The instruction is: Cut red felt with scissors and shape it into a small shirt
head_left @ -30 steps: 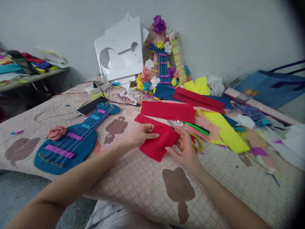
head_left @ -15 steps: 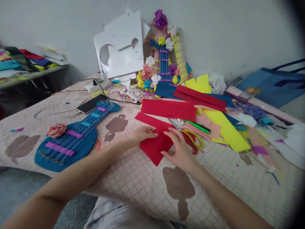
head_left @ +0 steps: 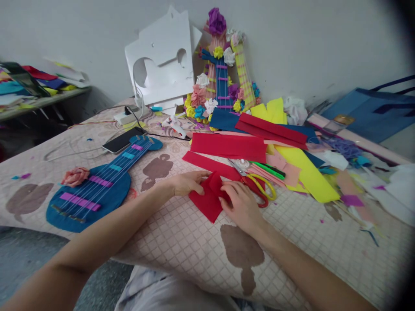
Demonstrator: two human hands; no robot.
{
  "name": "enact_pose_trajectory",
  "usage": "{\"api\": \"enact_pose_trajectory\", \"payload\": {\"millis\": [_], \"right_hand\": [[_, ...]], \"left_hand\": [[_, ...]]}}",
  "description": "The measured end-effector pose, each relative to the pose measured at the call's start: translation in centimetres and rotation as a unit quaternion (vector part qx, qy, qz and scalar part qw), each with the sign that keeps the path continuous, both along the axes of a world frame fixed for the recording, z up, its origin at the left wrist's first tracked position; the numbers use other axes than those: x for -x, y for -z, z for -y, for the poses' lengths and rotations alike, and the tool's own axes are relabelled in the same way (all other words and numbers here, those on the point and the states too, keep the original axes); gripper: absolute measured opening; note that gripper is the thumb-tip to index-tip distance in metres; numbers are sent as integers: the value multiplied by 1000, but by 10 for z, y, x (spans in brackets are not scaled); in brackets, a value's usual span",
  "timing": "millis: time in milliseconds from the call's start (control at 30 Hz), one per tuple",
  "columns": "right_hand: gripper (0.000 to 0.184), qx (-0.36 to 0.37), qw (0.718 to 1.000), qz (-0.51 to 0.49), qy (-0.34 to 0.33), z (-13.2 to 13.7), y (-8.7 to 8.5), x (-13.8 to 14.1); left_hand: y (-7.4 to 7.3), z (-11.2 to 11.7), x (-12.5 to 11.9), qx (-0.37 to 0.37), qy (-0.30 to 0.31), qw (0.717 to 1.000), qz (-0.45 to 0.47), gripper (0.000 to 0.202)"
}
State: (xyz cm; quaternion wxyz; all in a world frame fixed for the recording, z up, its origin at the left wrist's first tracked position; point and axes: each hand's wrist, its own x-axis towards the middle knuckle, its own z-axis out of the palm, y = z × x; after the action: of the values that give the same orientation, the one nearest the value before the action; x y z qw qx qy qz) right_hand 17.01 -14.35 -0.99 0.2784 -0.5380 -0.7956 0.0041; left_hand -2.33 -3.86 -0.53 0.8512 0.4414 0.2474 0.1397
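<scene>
A small piece of red felt point(head_left: 209, 199) lies on the patterned tablecloth point(head_left: 181, 242) in front of me. My left hand point(head_left: 185, 182) pinches its upper left edge and bunches it. On the felt's right side, my right hand point(head_left: 241, 203) presses down with the fingers curled over the cloth. Scissors with yellow and red handles point(head_left: 259, 186) lie just right of that hand. More red felt strips point(head_left: 228, 147) rest behind.
A blue felt guitar point(head_left: 97, 185) with a pink rose lies at the left, a phone point(head_left: 122, 140) above it. Decorated guitars point(head_left: 222, 77) and a white cut board point(head_left: 162, 65) lean on the wall. Yellow, pink and blue felt sheets point(head_left: 304, 172) pile at the right.
The red felt was held slightly raised and spread; it has been lowered to the table and both hands have closed in, folding and bunching it.
</scene>
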Motion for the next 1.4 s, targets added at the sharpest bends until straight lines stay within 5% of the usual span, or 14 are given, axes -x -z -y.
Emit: {"api": "enact_pose_trajectory", "payload": {"millis": [167, 433, 733, 900, 1200, 1400], "right_hand": [[4, 14, 975, -207, 75, -10, -13, -16], [18, 127, 893, -421, 100, -28, -4, -37], [21, 126, 887, -431, 105, -28, 2, -39], [21, 156, 884, -432, 89, -28, -2, -36], [26, 112, 937, -320, 83, -30, -5, -36], [28, 110, 940, -312, 83, -31, 5, -39]], "left_hand": [[0, -2, 1, 9, 8, 1000, -9, 74], [3, -6, 3, 18, 77, 997, 24, 74], [-7, -3, 4, 28, 93, 995, 21, 72], [-8, 2, 0, 35, 72, 997, 3, 55], [-8, 8, -4, 61, 10, 998, 4, 49], [-7, 7, -4, 86, -42, 995, -8, 29]]}}
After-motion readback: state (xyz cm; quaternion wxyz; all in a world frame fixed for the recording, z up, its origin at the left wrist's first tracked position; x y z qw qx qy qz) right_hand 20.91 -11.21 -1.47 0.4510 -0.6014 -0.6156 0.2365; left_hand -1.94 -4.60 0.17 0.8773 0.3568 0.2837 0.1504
